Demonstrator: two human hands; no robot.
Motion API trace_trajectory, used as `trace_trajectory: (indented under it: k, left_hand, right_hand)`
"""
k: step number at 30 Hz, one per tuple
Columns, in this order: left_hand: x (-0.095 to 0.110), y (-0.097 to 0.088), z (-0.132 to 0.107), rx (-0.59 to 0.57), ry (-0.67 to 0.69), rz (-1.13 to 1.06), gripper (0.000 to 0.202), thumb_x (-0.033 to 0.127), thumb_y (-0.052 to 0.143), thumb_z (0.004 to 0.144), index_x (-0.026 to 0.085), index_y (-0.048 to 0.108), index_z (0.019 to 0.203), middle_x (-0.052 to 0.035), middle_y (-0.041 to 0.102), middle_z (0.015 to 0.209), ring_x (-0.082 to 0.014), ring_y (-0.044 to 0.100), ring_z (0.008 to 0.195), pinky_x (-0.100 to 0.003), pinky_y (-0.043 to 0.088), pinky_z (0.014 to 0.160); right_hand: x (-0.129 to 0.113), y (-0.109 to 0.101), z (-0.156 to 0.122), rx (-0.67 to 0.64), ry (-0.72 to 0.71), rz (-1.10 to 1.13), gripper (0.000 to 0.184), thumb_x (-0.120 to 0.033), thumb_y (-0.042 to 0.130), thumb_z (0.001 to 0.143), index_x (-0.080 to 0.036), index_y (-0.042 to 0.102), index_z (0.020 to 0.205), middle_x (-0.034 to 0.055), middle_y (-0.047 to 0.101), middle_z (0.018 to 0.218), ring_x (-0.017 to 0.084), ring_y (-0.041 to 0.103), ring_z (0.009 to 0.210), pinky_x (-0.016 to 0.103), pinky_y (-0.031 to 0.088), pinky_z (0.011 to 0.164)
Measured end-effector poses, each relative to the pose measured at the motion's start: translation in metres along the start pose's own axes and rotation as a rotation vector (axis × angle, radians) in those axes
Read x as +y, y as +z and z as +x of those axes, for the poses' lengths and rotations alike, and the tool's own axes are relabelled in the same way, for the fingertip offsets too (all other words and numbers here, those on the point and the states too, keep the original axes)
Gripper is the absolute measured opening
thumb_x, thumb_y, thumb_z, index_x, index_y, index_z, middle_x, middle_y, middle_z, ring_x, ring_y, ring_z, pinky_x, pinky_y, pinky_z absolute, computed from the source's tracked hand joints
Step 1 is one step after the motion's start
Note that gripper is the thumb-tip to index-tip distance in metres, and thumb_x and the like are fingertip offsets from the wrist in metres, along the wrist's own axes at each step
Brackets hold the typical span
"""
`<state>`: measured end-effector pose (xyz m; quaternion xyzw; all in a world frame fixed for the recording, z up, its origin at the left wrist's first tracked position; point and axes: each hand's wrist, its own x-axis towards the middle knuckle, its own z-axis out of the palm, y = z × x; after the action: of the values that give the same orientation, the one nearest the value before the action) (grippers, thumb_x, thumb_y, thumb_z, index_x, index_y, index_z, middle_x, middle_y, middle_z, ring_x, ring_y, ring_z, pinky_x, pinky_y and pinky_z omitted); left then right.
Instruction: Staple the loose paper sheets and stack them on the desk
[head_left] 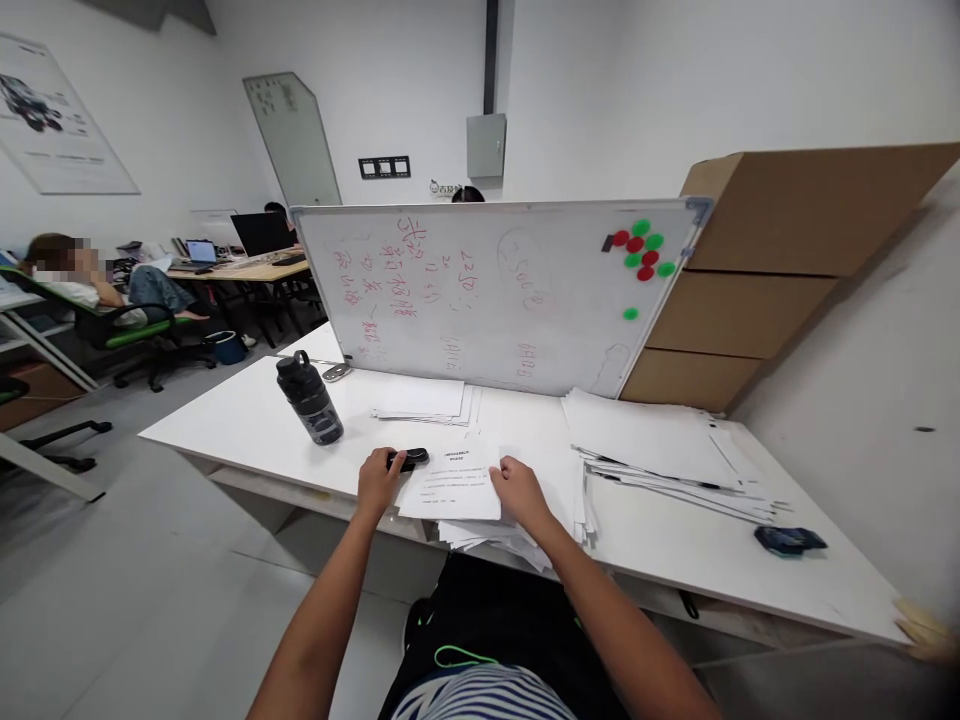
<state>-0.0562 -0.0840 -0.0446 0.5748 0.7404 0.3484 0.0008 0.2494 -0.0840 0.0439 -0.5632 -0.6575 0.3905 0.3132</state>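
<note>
My left hand is closed around a small black stapler at the left edge of a printed sheet. Whether the stapler's jaws are on the paper, I cannot tell. My right hand pinches the same sheet by its right edge, thumb on top. That sheet overlaps a loose, uneven pile of papers at the front edge of the white table. Some of this pile lies hidden under my right hand and forearm.
A dark water bottle stands left, near a thin paper stack. A larger paper pile and a dark blue object lie right. Behind are a whiteboard with magnets and cardboard boxes. A person sits far left.
</note>
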Motion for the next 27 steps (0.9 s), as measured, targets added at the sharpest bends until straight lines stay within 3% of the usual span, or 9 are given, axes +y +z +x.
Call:
trace_trajectory:
  k: [3, 6, 10, 12, 15, 22, 25, 27]
  left_hand:
    - [-0.004, 0.005, 0.0, 0.017, -0.014, 0.007, 0.051, 0.059, 0.035, 0.093, 0.017, 0.063, 0.101, -0.0121, 0.067, 0.101, -0.0282, 0.06, 0.096, -0.039, 0.044, 0.086]
    - [-0.008, 0.007, -0.001, 0.022, -0.01, 0.034, 0.05, 0.057, 0.036, 0.094, 0.016, 0.063, 0.102, -0.0117, 0.066, 0.101, -0.0275, 0.06, 0.096, -0.038, 0.043, 0.086]
    - [-0.01, 0.008, -0.001, 0.024, -0.011, 0.037, 0.047, 0.056, 0.037, 0.094, 0.017, 0.064, 0.102, -0.0109, 0.067, 0.1, -0.0263, 0.061, 0.096, -0.037, 0.044, 0.085]
    - [-0.01, 0.008, 0.0, 0.021, -0.016, 0.037, 0.048, 0.057, 0.037, 0.094, 0.018, 0.064, 0.101, -0.0108, 0.067, 0.102, -0.0265, 0.061, 0.096, -0.037, 0.044, 0.086]
    - [-0.01, 0.007, 0.0, 0.018, -0.022, 0.055, 0.048, 0.058, 0.037, 0.094, 0.018, 0.064, 0.101, -0.0108, 0.067, 0.103, -0.0273, 0.061, 0.097, -0.038, 0.045, 0.086]
    - [-0.006, 0.006, 0.001, 0.034, -0.011, 0.055, 0.047, 0.057, 0.038, 0.094, 0.019, 0.065, 0.099, -0.0104, 0.067, 0.1, -0.0266, 0.062, 0.093, -0.037, 0.045, 0.083]
    - [-0.004, 0.005, 0.001, 0.037, -0.017, 0.059, 0.046, 0.057, 0.038, 0.094, 0.02, 0.065, 0.099, -0.0103, 0.067, 0.1, -0.0264, 0.062, 0.093, -0.037, 0.045, 0.083]
    - [-0.003, 0.004, 0.0, 0.037, -0.023, 0.063, 0.046, 0.056, 0.038, 0.094, 0.019, 0.065, 0.099, -0.0107, 0.067, 0.1, -0.0265, 0.062, 0.094, -0.037, 0.045, 0.083]
  right_hand:
    - [-0.028, -0.032, -0.026, 0.124, -0.165, -0.265, 0.022, -0.029, 0.047, 0.092, -0.021, 0.053, 0.072, -0.0023, 0.047, 0.058, 0.014, 0.042, 0.056, 0.025, 0.026, 0.055]
    - [-0.038, -0.072, -0.047, 0.139, -0.336, -0.135, 0.027, -0.042, 0.045, 0.096, -0.021, 0.06, 0.087, -0.0008, 0.057, 0.067, 0.015, 0.051, 0.061, 0.025, 0.034, 0.061]
    - [-0.009, -0.106, -0.043, 0.36, -0.209, 0.088, 0.038, -0.056, 0.053, 0.09, -0.021, 0.056, 0.077, -0.0041, 0.05, 0.059, 0.013, 0.043, 0.055, 0.023, 0.033, 0.054]
    - [0.012, -0.111, -0.036, 0.38, -0.15, 0.168, 0.042, -0.059, 0.057, 0.085, -0.02, 0.053, 0.071, -0.0042, 0.049, 0.058, 0.013, 0.043, 0.055, 0.024, 0.034, 0.053]
    - [0.036, -0.108, -0.034, 0.365, -0.105, 0.269, 0.042, -0.06, 0.061, 0.082, -0.018, 0.06, 0.079, 0.0008, 0.062, 0.069, 0.017, 0.054, 0.065, 0.026, 0.043, 0.061]
    - [0.053, -0.102, -0.047, 0.301, -0.044, 0.42, 0.043, -0.058, 0.066, 0.079, -0.016, 0.065, 0.087, 0.0078, 0.071, 0.083, 0.022, 0.064, 0.078, 0.029, 0.048, 0.068]
    - [0.058, -0.101, -0.043, 0.256, -0.011, 0.388, 0.045, -0.06, 0.062, 0.081, -0.016, 0.065, 0.093, 0.0075, 0.071, 0.083, 0.023, 0.065, 0.078, 0.03, 0.048, 0.068]
    - [0.061, -0.097, -0.037, 0.255, 0.001, 0.215, 0.045, -0.059, 0.053, 0.086, -0.016, 0.065, 0.093, 0.0067, 0.07, 0.08, 0.022, 0.065, 0.077, 0.029, 0.047, 0.067]
